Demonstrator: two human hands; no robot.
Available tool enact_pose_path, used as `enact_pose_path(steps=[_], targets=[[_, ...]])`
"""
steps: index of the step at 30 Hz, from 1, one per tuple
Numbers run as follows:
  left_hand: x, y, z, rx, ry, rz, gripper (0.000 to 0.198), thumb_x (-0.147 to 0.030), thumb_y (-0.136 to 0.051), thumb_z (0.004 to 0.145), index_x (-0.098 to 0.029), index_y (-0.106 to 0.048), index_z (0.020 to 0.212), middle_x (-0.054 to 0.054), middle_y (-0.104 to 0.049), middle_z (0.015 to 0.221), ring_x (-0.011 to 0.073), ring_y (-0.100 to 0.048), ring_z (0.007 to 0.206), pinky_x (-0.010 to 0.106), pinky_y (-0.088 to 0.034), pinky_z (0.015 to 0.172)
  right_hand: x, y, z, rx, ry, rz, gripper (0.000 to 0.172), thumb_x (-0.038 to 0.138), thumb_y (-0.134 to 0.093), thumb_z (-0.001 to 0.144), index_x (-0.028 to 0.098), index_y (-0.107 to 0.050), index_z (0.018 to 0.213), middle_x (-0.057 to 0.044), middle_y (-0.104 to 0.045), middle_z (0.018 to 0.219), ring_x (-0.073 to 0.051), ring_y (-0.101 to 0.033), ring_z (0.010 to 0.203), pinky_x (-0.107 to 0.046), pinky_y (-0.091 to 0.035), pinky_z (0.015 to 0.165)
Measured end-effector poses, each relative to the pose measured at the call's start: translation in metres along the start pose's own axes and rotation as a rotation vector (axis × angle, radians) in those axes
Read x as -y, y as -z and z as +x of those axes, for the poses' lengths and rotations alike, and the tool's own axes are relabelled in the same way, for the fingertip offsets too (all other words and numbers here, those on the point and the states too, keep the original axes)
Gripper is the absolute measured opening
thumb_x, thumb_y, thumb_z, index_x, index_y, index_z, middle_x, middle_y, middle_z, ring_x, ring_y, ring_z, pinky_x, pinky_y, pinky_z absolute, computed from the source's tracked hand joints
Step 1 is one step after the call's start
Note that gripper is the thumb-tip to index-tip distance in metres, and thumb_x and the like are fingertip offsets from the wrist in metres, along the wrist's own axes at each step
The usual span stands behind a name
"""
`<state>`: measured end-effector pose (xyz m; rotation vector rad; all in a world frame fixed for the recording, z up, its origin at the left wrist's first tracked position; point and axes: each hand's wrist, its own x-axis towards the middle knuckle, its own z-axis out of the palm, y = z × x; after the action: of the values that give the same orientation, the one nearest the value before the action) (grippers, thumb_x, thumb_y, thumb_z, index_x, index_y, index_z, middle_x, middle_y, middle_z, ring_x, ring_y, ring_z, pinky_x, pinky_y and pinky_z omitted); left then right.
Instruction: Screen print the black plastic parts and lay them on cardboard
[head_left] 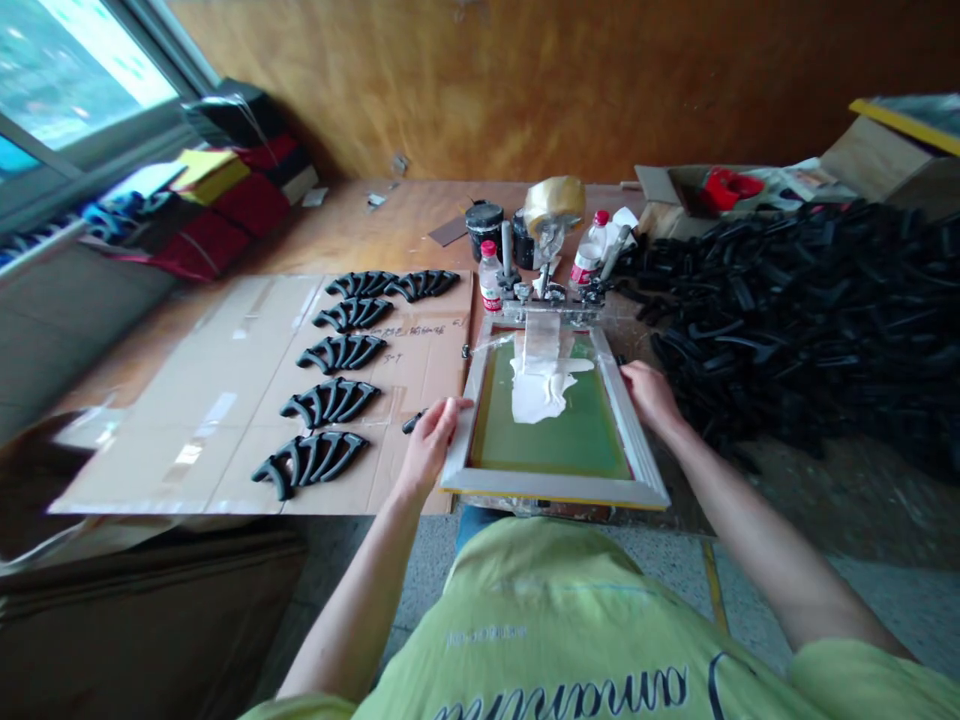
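Note:
A printing screen with a pale frame (556, 487) and green mesh lies in front of me, hinged at its far end to a metal clamp (551, 296). White ink (538, 392) is smeared on the upper part of the mesh. My left hand (429, 443) grips the frame's left rail with fingers curled over it. On the right rail rests my right hand (651, 396), fingers closed against the frame's edge. A small black piece (412, 422) lies just left of my left hand.
Groups of black curved plastic parts (330, 400) lie in rows on flattened cardboard (217, 400) at left. A big heap of the same black parts (810, 320) fills the right. Bottles (489, 277), an ink tin (484, 226) and a tape roll (554, 203) stand behind the screen.

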<state>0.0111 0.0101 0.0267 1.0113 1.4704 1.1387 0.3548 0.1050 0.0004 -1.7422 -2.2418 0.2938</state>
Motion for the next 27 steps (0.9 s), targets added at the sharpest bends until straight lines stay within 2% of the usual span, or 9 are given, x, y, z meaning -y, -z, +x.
enact_pose_path(steps=[2, 4, 6, 8, 12, 16, 19, 24, 27], targets=[[0.036, -0.002, -0.003, 0.023, 0.098, 0.011, 0.063, -0.061, -0.065, 0.079, -0.020, -0.064, 0.126, 0.001, -0.064, 0.070, 0.0146, -0.058, 0.059, 0.022, -0.043, 0.051, 0.005, 0.017, 0.019, -0.107, -0.005, 0.025, 0.035, 0.025, -0.045, 0.096, 0.016, -0.067, 0.122, -0.015, -0.065, 0.114, -0.027, -0.064, 0.100, -0.041, -0.052, 0.088], [0.066, -0.006, 0.001, 0.028, 0.151, 0.010, 0.075, -0.056, -0.068, 0.078, -0.021, -0.052, 0.142, 0.002, -0.068, 0.077, 0.0159, -0.062, 0.065, 0.022, -0.046, 0.055, 0.027, 0.022, 0.038, -0.164, 0.102, 0.054, 0.043, 0.028, -0.058, 0.091, 0.016, -0.058, 0.133, -0.015, -0.057, 0.130, -0.027, -0.059, 0.113, -0.040, -0.049, 0.096], [0.086, -0.009, 0.008, 0.029, 0.178, 0.036, 0.076, -0.052, -0.067, 0.079, -0.022, -0.047, 0.146, 0.002, -0.070, 0.082, 0.0165, -0.063, 0.068, 0.023, -0.048, 0.057, 0.058, 0.016, 0.052, -0.108, 0.228, 0.031, 0.055, 0.028, -0.070, 0.084, 0.017, -0.054, 0.135, -0.015, -0.054, 0.134, -0.029, -0.054, 0.120, -0.040, -0.048, 0.098], [0.095, -0.010, 0.013, 0.035, 0.192, 0.070, 0.072, -0.051, -0.066, 0.080, -0.022, -0.050, 0.144, 0.002, -0.070, 0.082, 0.0170, -0.064, 0.069, 0.023, -0.048, 0.058, 0.084, 0.003, 0.057, 0.021, 0.268, -0.033, 0.047, 0.024, -0.073, 0.082, 0.017, -0.059, 0.126, -0.013, -0.061, 0.122, -0.028, -0.057, 0.114, -0.038, -0.049, 0.092], [0.095, -0.008, 0.015, 0.011, 0.215, 0.105, 0.061, -0.047, -0.068, 0.079, -0.021, -0.060, 0.134, 0.003, -0.072, 0.082, 0.0185, -0.066, 0.073, 0.024, -0.050, 0.060, 0.099, -0.021, 0.030, 0.226, 0.300, -0.155, 0.014, 0.020, -0.059, 0.091, 0.016, -0.066, 0.103, -0.010, -0.070, 0.099, -0.022, -0.064, 0.089, -0.030, -0.047, 0.074], [0.089, -0.010, 0.010, -0.042, 0.219, 0.095, 0.053, -0.044, -0.069, 0.079, -0.022, -0.065, 0.127, 0.004, -0.073, 0.089, 0.0201, -0.068, 0.079, 0.026, -0.053, 0.067, 0.084, -0.015, -0.007, 0.320, 0.531, -0.166, 0.025, 0.010, -0.046, 0.093, 0.018, -0.068, 0.099, -0.007, -0.071, 0.097, -0.017, -0.064, 0.081, -0.025, -0.041, 0.065], [0.088, -0.011, 0.009, -0.037, 0.212, 0.079, 0.051, -0.045, -0.069, 0.079, -0.022, -0.066, 0.125, 0.005, -0.074, 0.092, 0.0206, -0.068, 0.082, 0.026, -0.053, 0.069, 0.078, -0.004, -0.009, 0.374, 0.605, -0.082, 0.021, 0.011, -0.053, 0.088, 0.021, -0.070, 0.094, -0.003, -0.072, 0.092, -0.016, -0.064, 0.077, -0.025, -0.039, 0.062], [0.090, -0.010, 0.009, 0.014, 0.184, 0.033, 0.057, -0.050, -0.066, 0.082, -0.020, -0.062, 0.130, 0.006, -0.073, 0.092, 0.0193, -0.067, 0.080, 0.025, -0.052, 0.068, 0.084, -0.019, -0.005, 0.201, 0.509, -0.107, 0.027, 0.007, -0.051, 0.087, 0.018, -0.070, 0.104, -0.007, -0.072, 0.103, -0.020, -0.065, 0.093, -0.027, -0.042, 0.070], [0.093, -0.010, 0.009, 0.041, 0.196, 0.020, 0.063, -0.053, -0.064, 0.082, -0.020, -0.057, 0.135, 0.004, -0.071, 0.086, 0.0181, -0.066, 0.074, 0.025, -0.051, 0.063, 0.083, -0.032, -0.024, 0.205, 0.557, -0.129, 0.038, 0.003, -0.046, 0.087, 0.014, -0.066, 0.117, -0.011, -0.070, 0.116, -0.020, -0.065, 0.095, -0.028, -0.045, 0.073]])
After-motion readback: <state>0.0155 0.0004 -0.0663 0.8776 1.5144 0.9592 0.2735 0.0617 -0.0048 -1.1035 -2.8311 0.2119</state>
